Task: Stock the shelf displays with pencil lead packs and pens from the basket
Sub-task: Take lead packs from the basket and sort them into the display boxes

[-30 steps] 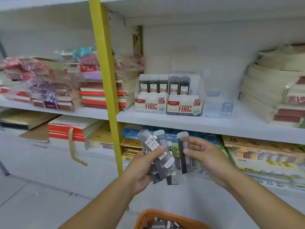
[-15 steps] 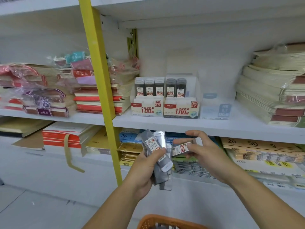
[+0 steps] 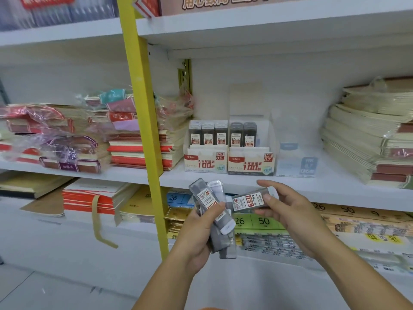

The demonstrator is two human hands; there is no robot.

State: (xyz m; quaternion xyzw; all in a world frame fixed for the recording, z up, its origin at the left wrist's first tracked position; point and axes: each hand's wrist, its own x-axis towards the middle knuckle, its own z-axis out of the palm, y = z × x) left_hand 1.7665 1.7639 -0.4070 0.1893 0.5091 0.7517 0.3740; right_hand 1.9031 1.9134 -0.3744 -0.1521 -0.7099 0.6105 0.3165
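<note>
My left hand (image 3: 196,233) grips a fanned bundle of several grey pencil lead packs (image 3: 213,211) below the middle shelf. My right hand (image 3: 286,211) pinches a single lead pack (image 3: 251,200) turned sideways, its 0.5 label facing me, just right of the bundle. On the shelf above stand two display boxes: the HB 0.5 box (image 3: 204,161) with three packs upright in it, and the HB 0.7 box (image 3: 250,163) with two packs. The basket shows only as an orange sliver (image 3: 209,308) at the bottom edge.
A yellow upright post (image 3: 145,130) stands left of the displays. A pale blue box (image 3: 296,162) sits right of the 0.7 box. Stacks of notebooks (image 3: 371,139) fill the shelf's right end, and wrapped notebooks (image 3: 138,139) the left. Paper packs lie on the lower shelf.
My right hand has pulled one pack away from the bundle and turned it from upright to sideways with its label up. The view has tilted upward, and the basket has almost left the frame.
</note>
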